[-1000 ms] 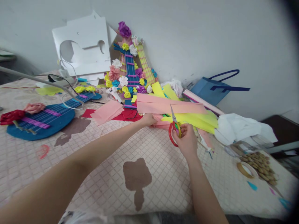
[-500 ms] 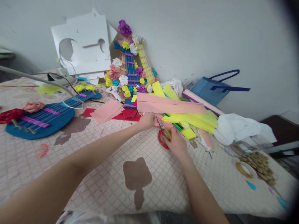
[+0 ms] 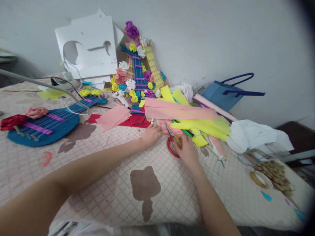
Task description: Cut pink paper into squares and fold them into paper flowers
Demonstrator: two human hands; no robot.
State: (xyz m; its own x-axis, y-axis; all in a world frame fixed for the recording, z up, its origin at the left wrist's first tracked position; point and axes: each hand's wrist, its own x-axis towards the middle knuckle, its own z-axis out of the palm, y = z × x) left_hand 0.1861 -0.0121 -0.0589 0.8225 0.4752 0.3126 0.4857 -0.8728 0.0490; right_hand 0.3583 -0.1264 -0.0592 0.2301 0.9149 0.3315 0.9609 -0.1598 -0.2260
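Observation:
A pair of scissors (image 3: 173,144) with red and yellow handles lies low over the table, blades pointing away and a little left over small pink paper pieces (image 3: 165,126). My right hand (image 3: 188,150) is closed on the yellow handle side. My left hand (image 3: 151,135) rests on the tablecloth just left of the pink pieces, fingers stretched out and nothing seen in them. Behind both hands lies a long pink paper strip (image 3: 179,109). Yellow paper (image 3: 209,127) and a green-and-black tool (image 3: 188,132) are beside the scissors.
At left lies a blue paper guitar (image 3: 49,126). Red paper (image 3: 134,120) and pink squares (image 3: 114,117) sit nearby. A glue gun (image 3: 120,97) and decorated guitars (image 3: 139,72) stand behind. A tape roll (image 3: 261,179), peanut-like pile (image 3: 277,173) and blue bag (image 3: 221,95) are rightward.
My right hand brought the scissors down and left onto the pink pieces, then stayed there. My left hand has drawn back slightly toward me, off the pink paper.

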